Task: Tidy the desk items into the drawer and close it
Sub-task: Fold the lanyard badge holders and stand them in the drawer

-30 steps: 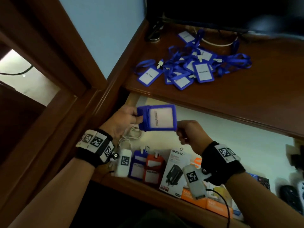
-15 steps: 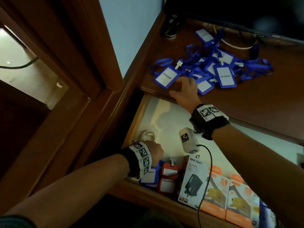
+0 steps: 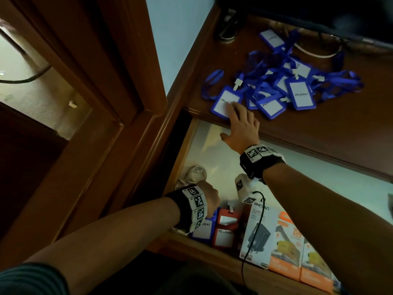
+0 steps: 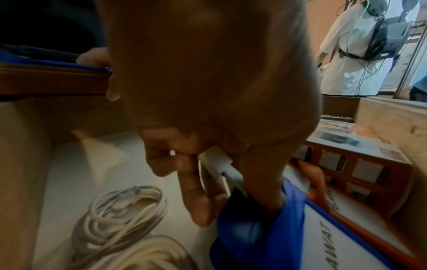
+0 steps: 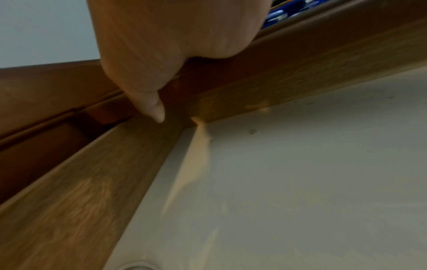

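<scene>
A dark wooden counter (image 3: 319, 133) fills the upper right of the head view, with an open drawer (image 3: 212, 158) pulled out below its front edge, its pale floor showing. On the counter lies a tangled pile of blue badge holders (image 3: 282, 86) with blue neck straps, several showing white cards printed PELAWAT. Along the drawer's near side stand boxes: a white charger box (image 3: 257, 233) and orange boxes (image 3: 285, 248) to its right, with a red badge holder (image 3: 226, 228) to the left of the white one. In the drawer's far left corner sits a coil of white cable (image 3: 196, 172). The right hand (image 3: 241, 126) reaches up over the counter edge, its fingers stretched flat onto the nearest blue badge holder on the counter (image 3: 225, 102), the grip wide and holding nothing; the thumb hangs below the edge over the drawer. The left hand (image 3: 209, 199) is low inside the drawer at its left end, next to the red holder. The left wrist view shows its fingers (image 4: 196, 197) curled round the white clip at the top of a blue badge holder in the drawer (image 4: 277, 228), the grip holding it just beside the cable coil
</scene>
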A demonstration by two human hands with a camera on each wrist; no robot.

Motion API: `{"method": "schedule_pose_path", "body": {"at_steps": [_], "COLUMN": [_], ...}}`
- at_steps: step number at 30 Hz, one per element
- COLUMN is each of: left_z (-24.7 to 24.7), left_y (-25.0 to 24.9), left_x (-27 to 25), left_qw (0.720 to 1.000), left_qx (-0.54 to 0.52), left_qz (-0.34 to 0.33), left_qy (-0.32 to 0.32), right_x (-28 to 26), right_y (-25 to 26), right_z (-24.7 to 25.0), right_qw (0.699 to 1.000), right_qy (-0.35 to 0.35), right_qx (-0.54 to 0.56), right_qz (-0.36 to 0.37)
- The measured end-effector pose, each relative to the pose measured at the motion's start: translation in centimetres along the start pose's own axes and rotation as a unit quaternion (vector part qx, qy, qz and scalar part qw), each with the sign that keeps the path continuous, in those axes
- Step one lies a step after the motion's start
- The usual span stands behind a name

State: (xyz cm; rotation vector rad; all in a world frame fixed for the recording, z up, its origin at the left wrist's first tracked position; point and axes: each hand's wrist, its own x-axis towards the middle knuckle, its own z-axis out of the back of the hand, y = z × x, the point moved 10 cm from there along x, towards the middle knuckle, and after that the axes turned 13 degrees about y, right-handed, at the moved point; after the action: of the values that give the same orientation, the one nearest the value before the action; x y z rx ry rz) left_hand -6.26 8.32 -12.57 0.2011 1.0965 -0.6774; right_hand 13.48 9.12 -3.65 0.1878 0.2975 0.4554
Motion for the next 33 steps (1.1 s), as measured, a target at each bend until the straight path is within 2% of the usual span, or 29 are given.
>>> {"method": "schedule_pose_path", "body": {"at_steps": [3,6,12,15,21,23,24,27,29,31,33], "left_z": [0.7,1.6,1.6,1.9,2.7,3.5,3.9,5.7,7.2,9.5,12.5], "left_y": [-0.5,-0.5,0.4,0.8,2.3,3.7,4.5,6.3,6.3,5.3,3.7], "left_x": [0.0,-0.4,-0.8,-1.1,-2.2,-3.0,-3.5,-6.2,-8.2,-9.6,-10.3], "left_qw": [1.0,0.999,0.993,0.987,0.973,0.953,0.934,0.852,0.802,0.763,0.754], "left_qx": [0.01,0.007,-0.05,-0.065,-0.135,-0.208,-0.263,-0.387,-0.413,-0.418,-0.391], "left_qz": [0.001,0.017,0.054,0.071,0.1,0.126,0.138,0.161,0.159,0.122,0.076], "left_qy": [-0.016,-0.041,-0.096,-0.127,-0.157,-0.183,-0.201,-0.313,-0.401,-0.478,-0.522], "right_x": [-0.8,-2.2,-4.0,-5.5,-10.4,-11.9,-12.4,-14.2,-15.7,-17.8,-19.3], "right_y": [-0.7,-0.6,-1.4,-2.1,-4.7,-5.9,-6.6,-8.2,-8.7,-9.6,-10.6], "right_z": [0.9,1.3,1.4,2.1,2.9,3.6,4.0,5.5,6.7,8.0,8.5], "right_qw": [0.998,0.994,0.995,0.99,0.959,0.945,0.935,0.897,0.87,0.846,0.823], "right_qy": [-0.047,-0.091,-0.097,-0.131,-0.188,-0.207,-0.215,-0.215,-0.207,-0.212,-0.208], "right_qx": [-0.009,-0.038,-0.017,0.049,0.211,0.254,0.281,0.387,0.447,0.49,0.528], "right_qz": [-0.039,-0.039,-0.031,-0.019,0.015,0.013,0.009,0.003,0.004,0.011,0.014]}}
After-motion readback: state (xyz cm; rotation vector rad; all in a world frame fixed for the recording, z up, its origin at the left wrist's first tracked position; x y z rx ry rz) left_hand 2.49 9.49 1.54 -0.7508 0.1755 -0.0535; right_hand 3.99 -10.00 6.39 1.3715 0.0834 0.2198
